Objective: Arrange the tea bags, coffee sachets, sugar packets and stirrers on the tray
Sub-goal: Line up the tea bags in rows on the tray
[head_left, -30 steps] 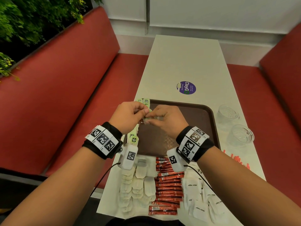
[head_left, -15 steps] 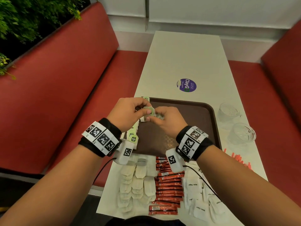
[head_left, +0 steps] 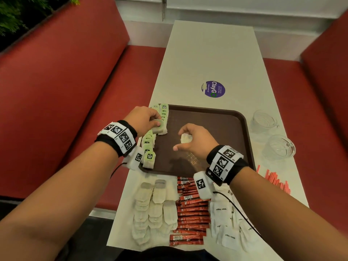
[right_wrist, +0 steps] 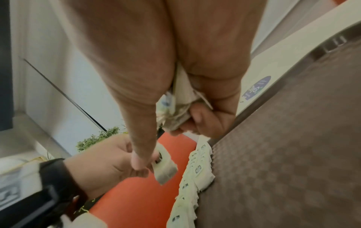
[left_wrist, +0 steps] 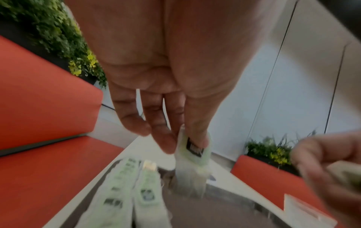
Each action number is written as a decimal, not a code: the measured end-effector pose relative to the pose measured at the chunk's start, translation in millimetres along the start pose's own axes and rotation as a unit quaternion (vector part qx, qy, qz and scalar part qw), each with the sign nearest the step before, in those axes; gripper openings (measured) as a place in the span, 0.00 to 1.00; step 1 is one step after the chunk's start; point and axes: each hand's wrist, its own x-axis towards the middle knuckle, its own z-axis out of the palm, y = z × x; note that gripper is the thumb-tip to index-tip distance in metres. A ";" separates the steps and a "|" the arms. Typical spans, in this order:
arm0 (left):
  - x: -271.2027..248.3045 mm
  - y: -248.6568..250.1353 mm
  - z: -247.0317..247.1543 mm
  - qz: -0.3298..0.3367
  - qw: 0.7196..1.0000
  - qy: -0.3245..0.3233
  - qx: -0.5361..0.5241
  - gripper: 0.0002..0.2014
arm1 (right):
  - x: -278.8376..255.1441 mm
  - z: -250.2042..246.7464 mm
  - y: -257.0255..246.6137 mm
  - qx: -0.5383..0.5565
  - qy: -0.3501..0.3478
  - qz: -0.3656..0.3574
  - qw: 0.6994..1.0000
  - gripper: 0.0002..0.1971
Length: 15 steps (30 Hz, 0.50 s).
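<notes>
Now left hand (head_left: 143,117) pinches one green-tag tea bag (head_left: 157,127) by thumb and fingers, over the tray's (head_left: 222,117) left edge beside the row of tea bags (head_left: 148,143) laid there. Right hand (head_left: 194,141), mid-tray, fingers curled round a small wad of tea bags (head_left: 185,138). Near the tray on the table (head_left: 207,53): plain tea bags (head_left: 152,210), red sachets (head_left: 192,213), white sugar packets (head_left: 226,223); stirrers (head_left: 276,180) at right.

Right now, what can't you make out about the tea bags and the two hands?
- Count of tea bags bunched in the right hand: curled fingers cover them in the right wrist view; head view shows only a pale wad.
- Label print on the green-tagged tea bag pinched by the left hand: motion-blurred.
- Red stirrers: partly behind the right wrist, head view.
</notes>
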 end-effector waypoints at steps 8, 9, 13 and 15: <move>45.5 -19.6 49.8 -0.054 0.995 -0.081 0.020 0.10 | -5.1 -1.0 17.0 -0.041 -0.004 0.013 0.999 0.17; 50.2 -21.7 51.9 -0.062 0.995 -0.073 0.016 0.10 | -5.8 -1.0 18.5 -0.043 -0.006 0.014 0.999 0.16; 63.8 -26.7 56.6 -0.095 0.993 -0.060 0.022 0.11 | -7.5 -0.1 23.0 -0.038 -0.011 0.020 0.999 0.16; 67.7 -27.5 59.5 -0.107 0.992 -0.055 0.036 0.11 | -8.3 0.2 23.9 -0.033 -0.014 0.025 0.999 0.16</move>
